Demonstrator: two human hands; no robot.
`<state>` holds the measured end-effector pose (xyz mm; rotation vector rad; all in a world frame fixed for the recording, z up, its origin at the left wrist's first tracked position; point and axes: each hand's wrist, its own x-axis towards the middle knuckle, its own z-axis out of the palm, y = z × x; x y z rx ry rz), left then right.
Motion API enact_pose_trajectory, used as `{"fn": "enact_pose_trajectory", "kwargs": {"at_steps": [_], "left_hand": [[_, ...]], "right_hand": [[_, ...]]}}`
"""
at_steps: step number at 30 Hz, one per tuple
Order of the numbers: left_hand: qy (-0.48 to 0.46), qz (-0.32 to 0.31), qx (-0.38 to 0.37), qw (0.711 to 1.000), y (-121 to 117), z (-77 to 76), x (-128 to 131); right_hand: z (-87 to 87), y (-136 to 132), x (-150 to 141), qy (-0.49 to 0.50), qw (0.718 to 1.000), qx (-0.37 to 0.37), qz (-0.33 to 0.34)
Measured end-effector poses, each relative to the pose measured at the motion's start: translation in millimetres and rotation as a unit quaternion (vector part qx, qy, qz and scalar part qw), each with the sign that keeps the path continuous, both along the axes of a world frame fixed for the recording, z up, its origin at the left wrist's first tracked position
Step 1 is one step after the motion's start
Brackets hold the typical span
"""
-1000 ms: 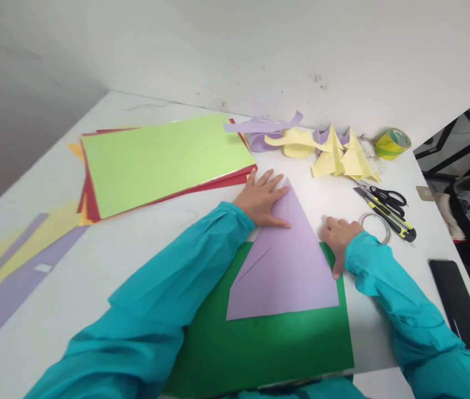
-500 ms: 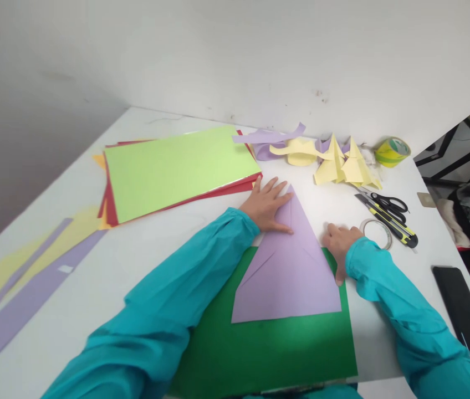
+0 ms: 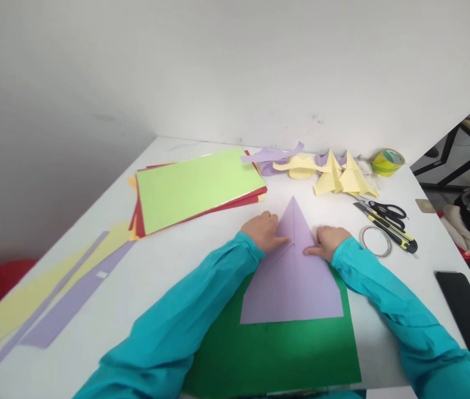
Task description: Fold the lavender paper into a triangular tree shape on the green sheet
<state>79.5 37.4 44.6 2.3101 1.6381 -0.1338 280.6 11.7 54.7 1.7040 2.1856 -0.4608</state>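
A folded purple sheet of paper (image 3: 295,293) lies with its point away from me, a crease running down from the tip. Its lower part rests on a green sheet (image 3: 276,354). My left hand (image 3: 263,231) holds the sheet's left slanting edge, thumb on top and fingers curled in. At the right edge my right hand (image 3: 330,242) does the same, its thumb flat on the paper and its other fingers bent. What the fingertips do under the edges is hidden.
Light green and red sheets (image 3: 202,188) are stacked at back left, purple and yellow strips (image 3: 69,293) nearer. Folded yellow paper shapes (image 3: 345,176) line the wall. On the right are a tape roll (image 3: 388,162), scissors (image 3: 388,213), a cutter (image 3: 387,227), a tape ring (image 3: 362,241) and a black phone (image 3: 468,318).
My left hand has gone from lying spread on the paper to gripping its left edge. The right hand has moved in onto the right edge. The camera view has shifted slightly.
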Motion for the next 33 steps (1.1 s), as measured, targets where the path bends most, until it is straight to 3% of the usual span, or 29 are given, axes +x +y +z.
{"fn": "enact_pose_trajectory", "kwargs": {"at_steps": [8, 23, 29, 33], "left_hand": [[0.019, 0.041, -0.055, 0.997, -2, 2.4, 6], [-0.009, 0.046, -0.087, 0.995, -10, 6.0, 8], [-0.065, 0.066, -0.099, 0.991, 2, -0.8, 0], [-0.135, 0.063, -0.134, 0.980, 14, 3.6, -11]], "right_hand": [[-11.2, 4, 4, 0.052, 0.996, -0.009, -0.064], [-20.3, -1, -1, 0.146, 0.978, -0.003, -0.150], [-23.7, 6, 3, 0.272, 0.950, -0.002, -0.155], [-16.3, 10, 7, 0.359, 0.919, 0.001, -0.163]]}}
